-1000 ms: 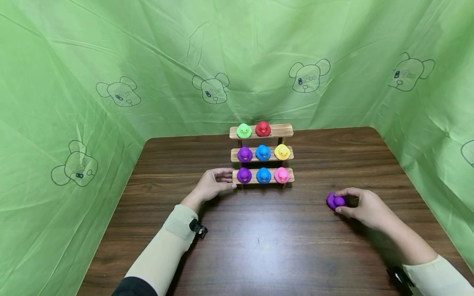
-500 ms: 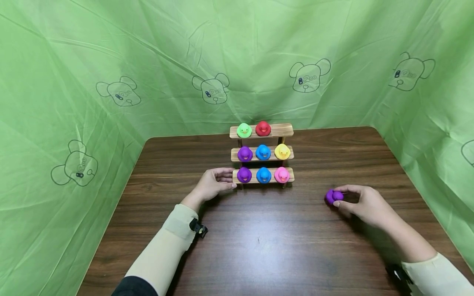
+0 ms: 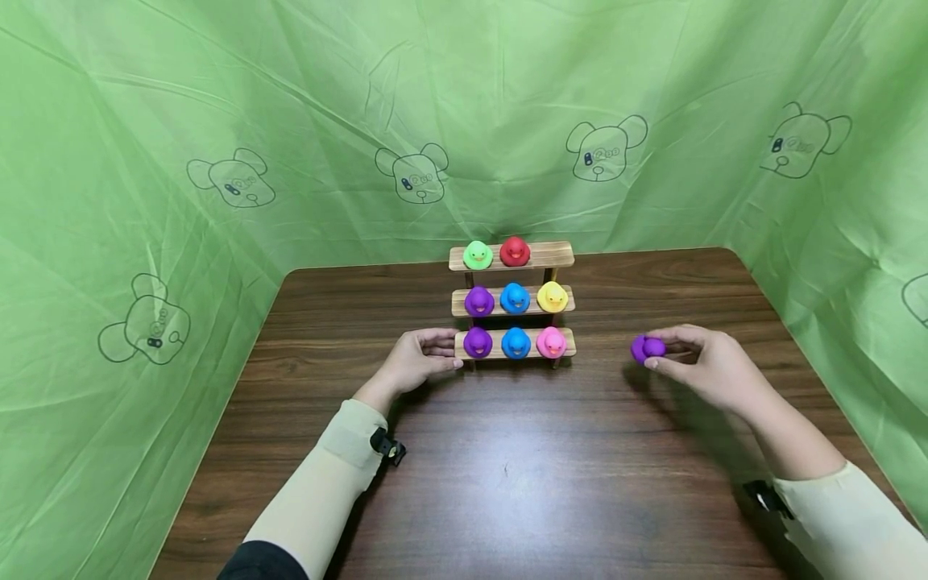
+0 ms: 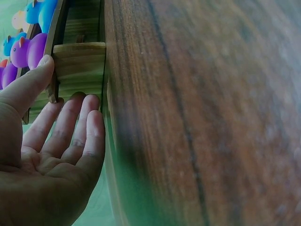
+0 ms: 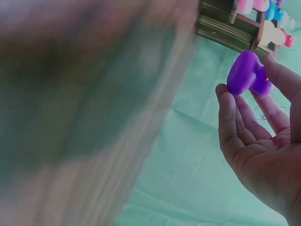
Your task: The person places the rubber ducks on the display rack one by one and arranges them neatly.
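A three-tier wooden display shelf (image 3: pixel 551 255) stands at the middle back of the table, with several rubber ducks on its boards. My left hand (image 3: pixel 415 362) holds the left end of the bottom board, thumb at the front corner and index finger at the back, as the left wrist view shows. Out to the right of the shelf, my right hand (image 3: pixel 714 366) pinches a purple rubber duck (image 3: pixel 648 349) between thumb and fingertips, lifted above the table. In the right wrist view this purple duck (image 5: pixel 243 73) lies on its side between the fingers.
The top board bears a green duck (image 3: pixel 478 255) and a red duck (image 3: pixel 515 251). Purple, blue and yellow ducks (image 3: pixel 553 297) stand in the middle row; purple, blue and pink ducks (image 3: pixel 552 342) in the bottom. Green cloth (image 3: pixel 500 97) hangs behind and beside the dark wooden table (image 3: pixel 507 483).
My right hand has lifted the purple duck off the table and carried it toward the back and slightly left. My left hand has stayed at the shelf's end.
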`<state>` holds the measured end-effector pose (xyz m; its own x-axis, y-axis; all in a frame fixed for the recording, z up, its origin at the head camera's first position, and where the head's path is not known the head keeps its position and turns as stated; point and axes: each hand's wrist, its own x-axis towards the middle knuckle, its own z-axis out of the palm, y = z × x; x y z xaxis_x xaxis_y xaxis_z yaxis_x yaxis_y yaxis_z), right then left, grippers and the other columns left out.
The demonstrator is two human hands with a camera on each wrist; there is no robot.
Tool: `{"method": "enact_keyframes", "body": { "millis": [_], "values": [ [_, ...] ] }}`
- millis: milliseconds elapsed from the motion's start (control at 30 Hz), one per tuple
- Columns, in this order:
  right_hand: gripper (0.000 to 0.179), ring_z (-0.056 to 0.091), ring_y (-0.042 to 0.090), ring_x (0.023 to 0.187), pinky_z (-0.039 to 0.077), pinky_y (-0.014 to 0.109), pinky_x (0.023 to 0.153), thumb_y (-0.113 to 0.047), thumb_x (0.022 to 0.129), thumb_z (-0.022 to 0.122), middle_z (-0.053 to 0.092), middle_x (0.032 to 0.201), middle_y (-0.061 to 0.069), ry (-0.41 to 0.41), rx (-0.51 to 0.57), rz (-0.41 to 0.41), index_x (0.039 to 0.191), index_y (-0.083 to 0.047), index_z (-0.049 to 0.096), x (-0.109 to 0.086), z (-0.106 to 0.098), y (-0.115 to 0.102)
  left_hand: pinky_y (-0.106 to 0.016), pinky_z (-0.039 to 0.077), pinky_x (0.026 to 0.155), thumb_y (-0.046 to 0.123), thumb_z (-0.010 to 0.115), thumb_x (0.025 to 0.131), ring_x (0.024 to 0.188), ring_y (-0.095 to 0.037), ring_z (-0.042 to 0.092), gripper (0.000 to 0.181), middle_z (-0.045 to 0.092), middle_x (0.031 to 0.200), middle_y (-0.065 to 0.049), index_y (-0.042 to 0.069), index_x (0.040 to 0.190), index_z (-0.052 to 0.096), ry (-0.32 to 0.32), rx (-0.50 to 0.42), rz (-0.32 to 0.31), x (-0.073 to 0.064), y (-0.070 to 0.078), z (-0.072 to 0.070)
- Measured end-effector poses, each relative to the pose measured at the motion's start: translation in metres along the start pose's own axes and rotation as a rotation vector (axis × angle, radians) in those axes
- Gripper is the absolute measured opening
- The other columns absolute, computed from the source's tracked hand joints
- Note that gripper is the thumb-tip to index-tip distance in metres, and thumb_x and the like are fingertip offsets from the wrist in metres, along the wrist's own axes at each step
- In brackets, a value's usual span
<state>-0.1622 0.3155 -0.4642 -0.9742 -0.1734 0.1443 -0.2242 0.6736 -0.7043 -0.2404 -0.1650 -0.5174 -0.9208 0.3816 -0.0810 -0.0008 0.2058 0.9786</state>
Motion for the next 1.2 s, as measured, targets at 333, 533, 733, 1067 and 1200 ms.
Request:
{"method": "enact_keyframes", "body": {
  "millis": [333,533,733,1067,1200],
  "values": [
    [0.040,0.074,0.022,0.089,0.058,0.014,0.073,-0.028,0.088,0.089,0.078,0.109,0.009,0.047,0.010,-0.026,0.123,-0.013,0.076,0.039,-0.005,-0.030,-0.028,0.062,0.089,-0.003,0.085,0.085,0.115,-0.044,0.069,0.056,0.071,0.123,-0.027,-0.007,0.136,0.063,0.005,0.000,-0.005,0.000,-0.001,0.000],
    [0.039,0.073,0.023,0.092,0.056,0.012,0.075,-0.031,0.088,0.088,0.078,0.110,0.008,0.057,0.040,-0.030,0.122,-0.015,0.077,0.062,-0.004,-0.051,-0.027,0.061,0.089,-0.003,0.084,0.086,0.117,-0.046,0.067,0.057,0.069,0.125,-0.030,-0.008,0.138,0.061,0.002,-0.006,0.000,0.000,-0.003,-0.001],
    [0.038,0.073,0.024,0.092,0.057,0.017,0.072,-0.035,0.088,0.088,0.078,0.109,0.006,0.051,0.053,-0.041,0.121,-0.018,0.077,0.084,-0.002,-0.064,-0.028,0.062,0.089,-0.002,0.086,0.085,0.115,-0.043,0.069,0.056,0.071,0.123,-0.026,-0.006,0.137,0.063,0.007,0.006,-0.007,0.001,-0.003,-0.001],
    [0.039,0.073,0.026,0.092,0.058,0.021,0.072,-0.038,0.088,0.087,0.078,0.108,0.005,0.034,0.086,-0.053,0.121,-0.019,0.078,0.111,0.002,-0.083,-0.029,0.062,0.090,-0.001,0.086,0.085,0.114,-0.041,0.070,0.055,0.072,0.122,-0.026,-0.006,0.136,0.064,0.007,0.011,-0.011,0.000,-0.002,-0.001],
    [0.039,0.074,0.027,0.094,0.059,0.022,0.072,-0.036,0.088,0.088,0.078,0.109,0.007,0.026,0.114,-0.043,0.121,-0.018,0.077,0.119,0.003,-0.086,-0.028,0.062,0.089,-0.001,0.086,0.085,0.115,-0.042,0.069,0.056,0.071,0.123,-0.027,-0.006,0.136,0.064,0.004,0.006,-0.011,0.000,-0.001,0.000]
  ]
}}
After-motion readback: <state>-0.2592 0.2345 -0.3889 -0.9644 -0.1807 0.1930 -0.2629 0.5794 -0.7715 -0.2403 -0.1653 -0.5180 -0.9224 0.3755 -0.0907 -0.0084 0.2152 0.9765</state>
